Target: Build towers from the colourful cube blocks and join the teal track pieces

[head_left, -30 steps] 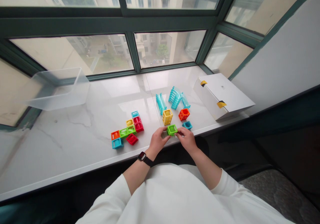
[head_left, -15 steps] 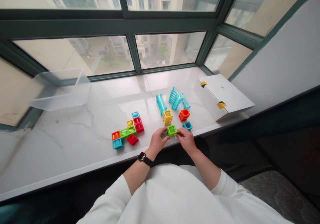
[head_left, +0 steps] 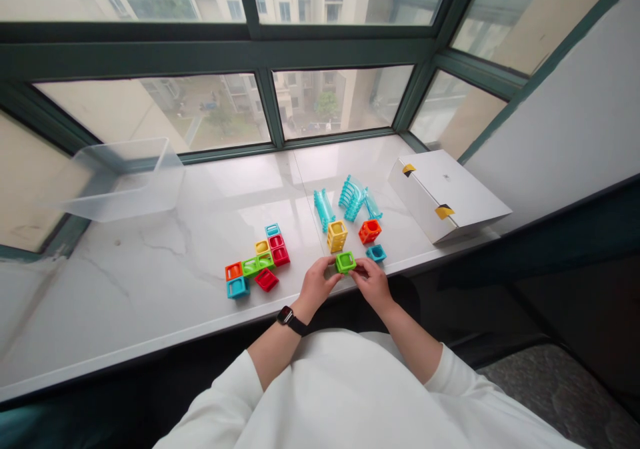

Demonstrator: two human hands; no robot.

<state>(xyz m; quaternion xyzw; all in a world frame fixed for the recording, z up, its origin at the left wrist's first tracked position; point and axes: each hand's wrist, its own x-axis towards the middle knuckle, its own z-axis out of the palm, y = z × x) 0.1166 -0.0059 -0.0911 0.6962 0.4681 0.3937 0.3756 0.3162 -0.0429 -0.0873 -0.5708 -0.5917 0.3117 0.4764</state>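
Observation:
A green hollow cube block [head_left: 345, 261] sits at the front edge of the white marble sill [head_left: 165, 269]. My left hand [head_left: 317, 281] grips its left side and my right hand [head_left: 371, 281] grips its right side, fingers curled round it. Just behind stand a tall yellow block [head_left: 337, 235], an orange cube [head_left: 369, 231] and a small blue block [head_left: 376, 253]. Several teal ribbed track pieces [head_left: 350, 197] lie further back. To the left a joined cluster of coloured cubes [head_left: 256, 260] rests flat on the sill.
A clear plastic bin [head_left: 123, 179] stands at the back left by the window. A white cardboard box [head_left: 445, 194] lies at the right end of the sill. Window frames close off the back, and a grey wall rises on the right.

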